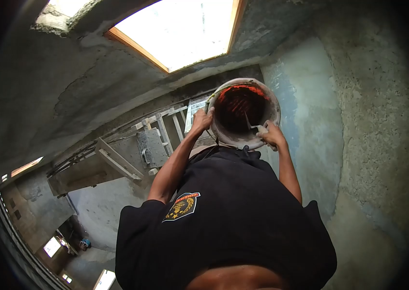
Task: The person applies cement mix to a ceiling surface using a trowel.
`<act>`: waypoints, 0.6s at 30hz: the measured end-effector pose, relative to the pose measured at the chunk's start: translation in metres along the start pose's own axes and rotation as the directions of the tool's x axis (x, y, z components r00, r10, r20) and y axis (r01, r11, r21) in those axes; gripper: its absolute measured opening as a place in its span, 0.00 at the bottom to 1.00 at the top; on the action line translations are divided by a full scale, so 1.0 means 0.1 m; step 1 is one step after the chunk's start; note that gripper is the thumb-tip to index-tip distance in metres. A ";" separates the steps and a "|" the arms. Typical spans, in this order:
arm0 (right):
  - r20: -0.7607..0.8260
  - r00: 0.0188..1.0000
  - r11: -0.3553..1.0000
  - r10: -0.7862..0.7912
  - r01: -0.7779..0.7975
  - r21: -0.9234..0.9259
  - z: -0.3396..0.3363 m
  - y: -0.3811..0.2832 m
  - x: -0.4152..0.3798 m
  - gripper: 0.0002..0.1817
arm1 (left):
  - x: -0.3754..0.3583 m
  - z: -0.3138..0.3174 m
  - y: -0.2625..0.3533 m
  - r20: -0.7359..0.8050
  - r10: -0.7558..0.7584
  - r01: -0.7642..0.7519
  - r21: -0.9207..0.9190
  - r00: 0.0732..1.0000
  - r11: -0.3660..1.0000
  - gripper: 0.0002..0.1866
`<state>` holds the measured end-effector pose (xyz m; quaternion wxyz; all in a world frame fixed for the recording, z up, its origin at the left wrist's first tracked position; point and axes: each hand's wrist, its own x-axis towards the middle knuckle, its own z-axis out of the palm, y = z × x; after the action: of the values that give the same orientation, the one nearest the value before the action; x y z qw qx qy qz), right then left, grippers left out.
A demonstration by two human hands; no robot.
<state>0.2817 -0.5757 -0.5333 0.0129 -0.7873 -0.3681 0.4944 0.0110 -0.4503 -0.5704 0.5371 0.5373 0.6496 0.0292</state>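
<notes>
A bucket (276, 99) with a pale, mortar-crusted rim is tipped so that its mouth faces me, in front of my waist. Its inside is dark, with bright orange-red showing along the upper wall. My left hand (202, 120) is closed at the bucket's left side, gripping the rim or handle; which of these is hard to see. My right hand (273, 135) is wrapped around the handle of a small trowel (252, 125) at the lower right rim. The trowel's thin metal part reaches into the bucket. Any material at the bucket's bottom is lost in shadow.
Left of the bucket are wooden scaffold pieces (163, 130), a grey mortar-stained container (151, 147) and planks (117, 162). A bright wood-framed window (180, 34) opens above. Grey plastered wall (311, 116) stands close on the right, and a floor (112, 205) shows far below.
</notes>
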 end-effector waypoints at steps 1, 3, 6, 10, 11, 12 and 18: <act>0.004 1.000 1.000 0.013 -0.013 0.004 -0.02 0.00 -0.04 0.26 | -0.04 0.02 -0.01 0.012 -0.006 0.006 0.005 1.000 1.000 0.29; 0.162 0.987 0.984 0.013 -0.042 0.175 -0.10 -0.02 -0.08 0.27 | -0.04 0.05 -0.01 -0.032 0.106 -0.104 0.075 0.994 0.992 0.24; 0.043 0.986 0.983 -0.160 0.164 -0.087 -0.01 0.09 -0.01 0.26 | -0.06 0.08 -0.01 -0.022 0.115 -0.112 0.086 0.993 0.990 0.21; -0.111 0.969 0.893 -0.219 0.154 -0.423 0.06 -0.19 -0.17 0.22 | -0.10 0.06 0.03 -0.006 0.124 -0.122 0.122 0.992 0.985 0.21; -0.154 0.955 0.850 -0.254 0.144 -0.507 0.07 -0.20 -0.16 0.21 | -0.10 0.05 0.05 0.005 0.125 -0.125 0.120 0.992 0.985 0.21; -0.175 0.927 0.829 -0.332 0.199 -0.524 0.08 -0.19 -0.17 0.21 | -0.11 0.06 0.07 -0.009 0.154 -0.152 0.110 0.988 0.982 0.21; -0.005 0.889 0.681 -0.457 0.346 -0.645 0.06 -0.20 0.06 0.22 | -0.07 0.13 0.12 -0.027 0.201 -0.197 0.108 0.979 0.974 0.21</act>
<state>0.2669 -0.5600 -0.5335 -0.1113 -0.6834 -0.6729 0.2604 0.0269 -0.4579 -0.5638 0.4902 0.6264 0.6033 0.0587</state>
